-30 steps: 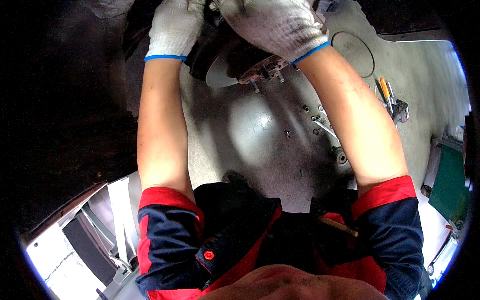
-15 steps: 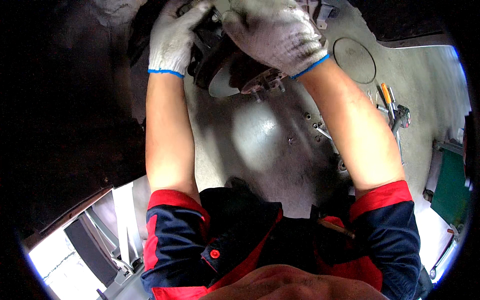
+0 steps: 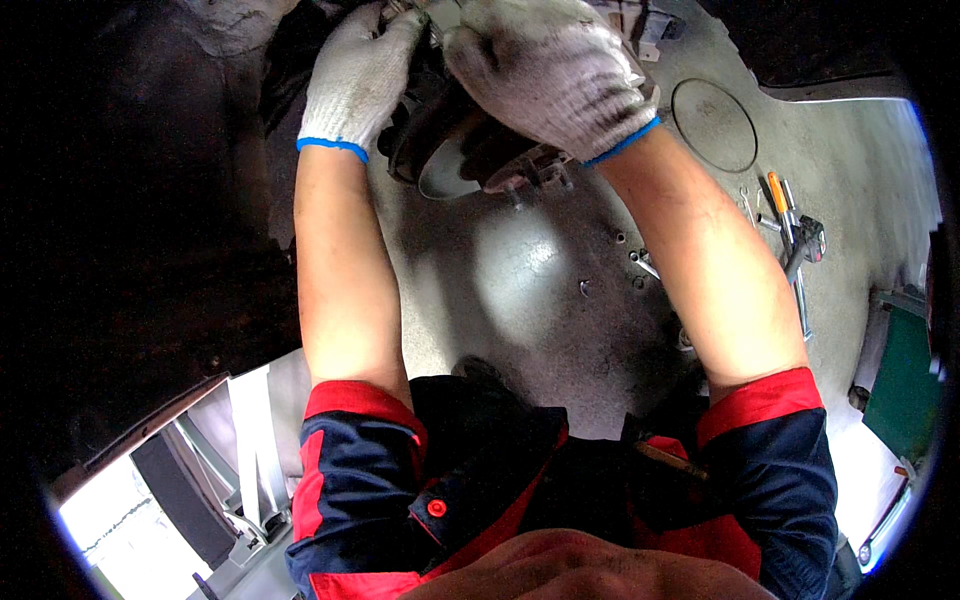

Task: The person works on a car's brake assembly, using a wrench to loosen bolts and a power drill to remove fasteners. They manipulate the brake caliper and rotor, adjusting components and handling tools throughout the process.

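Both my hands wear white knit gloves with blue cuffs and are raised at the upper edge, close together. My left hand (image 3: 360,80) is closed, its fingertips by a small metal piece at the frame's edge that I cannot make out. My right hand (image 3: 550,82) curls its fingers beside a pale metal part (image 3: 443,14) between the hands; what it grips is hidden behind the glove. Just below them is a round brake disc (image 3: 447,172) with a wheel hub (image 3: 528,172) whose studs point toward me.
Dark vehicle bodywork (image 3: 150,200) fills the left side. On the floor to the right lie a thin ring (image 3: 714,125), an orange-handled screwdriver (image 3: 777,192), a black-headed tool (image 3: 808,242), a wrench (image 3: 746,203) and several sockets. A green panel (image 3: 905,365) stands farther right.
My left hand has turned slightly, and its fingers are more curled in. The right hand stays almost in place. The view has shifted a little, so floor things appear slightly lower.
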Motion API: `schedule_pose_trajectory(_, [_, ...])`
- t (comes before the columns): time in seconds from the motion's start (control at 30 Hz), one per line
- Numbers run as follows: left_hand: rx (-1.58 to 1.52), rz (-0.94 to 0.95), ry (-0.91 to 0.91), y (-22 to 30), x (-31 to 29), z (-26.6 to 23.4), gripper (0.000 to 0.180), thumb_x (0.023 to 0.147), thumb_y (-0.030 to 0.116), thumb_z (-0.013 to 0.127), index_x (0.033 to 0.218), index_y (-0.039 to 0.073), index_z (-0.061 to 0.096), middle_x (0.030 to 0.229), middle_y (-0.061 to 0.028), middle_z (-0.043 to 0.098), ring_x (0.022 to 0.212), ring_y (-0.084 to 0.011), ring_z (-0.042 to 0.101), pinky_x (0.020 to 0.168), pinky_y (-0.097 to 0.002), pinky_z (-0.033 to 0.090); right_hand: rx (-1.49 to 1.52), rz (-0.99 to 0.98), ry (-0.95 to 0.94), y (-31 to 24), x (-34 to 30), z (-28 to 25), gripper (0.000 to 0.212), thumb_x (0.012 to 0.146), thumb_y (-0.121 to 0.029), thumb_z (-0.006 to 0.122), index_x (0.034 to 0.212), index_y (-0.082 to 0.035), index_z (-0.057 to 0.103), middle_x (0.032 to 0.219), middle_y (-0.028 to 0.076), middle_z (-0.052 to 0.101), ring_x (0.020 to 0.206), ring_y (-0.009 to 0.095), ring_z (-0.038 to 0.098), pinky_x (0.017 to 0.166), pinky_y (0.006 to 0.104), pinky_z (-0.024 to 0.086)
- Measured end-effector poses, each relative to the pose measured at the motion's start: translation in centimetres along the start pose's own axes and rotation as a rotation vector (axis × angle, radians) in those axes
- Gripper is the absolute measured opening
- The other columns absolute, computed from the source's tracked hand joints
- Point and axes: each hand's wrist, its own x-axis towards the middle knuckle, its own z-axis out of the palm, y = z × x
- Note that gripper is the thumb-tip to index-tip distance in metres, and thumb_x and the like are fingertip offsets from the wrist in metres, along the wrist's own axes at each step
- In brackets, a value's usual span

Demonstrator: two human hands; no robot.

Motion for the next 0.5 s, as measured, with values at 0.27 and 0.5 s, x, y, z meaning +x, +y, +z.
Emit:
schedule_pose_trajectory(0.27, [0.091, 0.086, 0.044, -1.8, -0.5, 0.3, 0.051, 0.101, 0.039, 0.063, 0.132, -0.001, 0.065, 0.123, -0.0153, 0.073, 0.114, -0.0240, 0.066, 0.102, -0.0347, 0.047, 0.087, -0.047, 0.022, -0.1, 0.0, -0.5, 0.023, 0.093, -0.029, 0.059, 0.101, -0.009, 0.068, 0.075, 0.017, 0.068, 0.073, 0.037, 0.068, 0.069, 0.0484, 0.056])
schedule_pose_trajectory(0.5, [-0.394, -0.304, 0.192, -0.6, -0.2, 1.3, 0.055, 0.106, 0.044, 0.054, 0.125, -0.006, 0.068, 0.115, -0.0161, 0.073, 0.104, -0.0221, 0.067, 0.093, -0.0344, 0.051, -0.081, -0.123, 0.317, 0.7, -1.2, 1.7, 0.020, 0.091, -0.028, 0.063, 0.102, -0.012, 0.068, 0.082, 0.013, 0.066, 0.074, 0.034, 0.068, 0.070, 0.0474, 0.057])
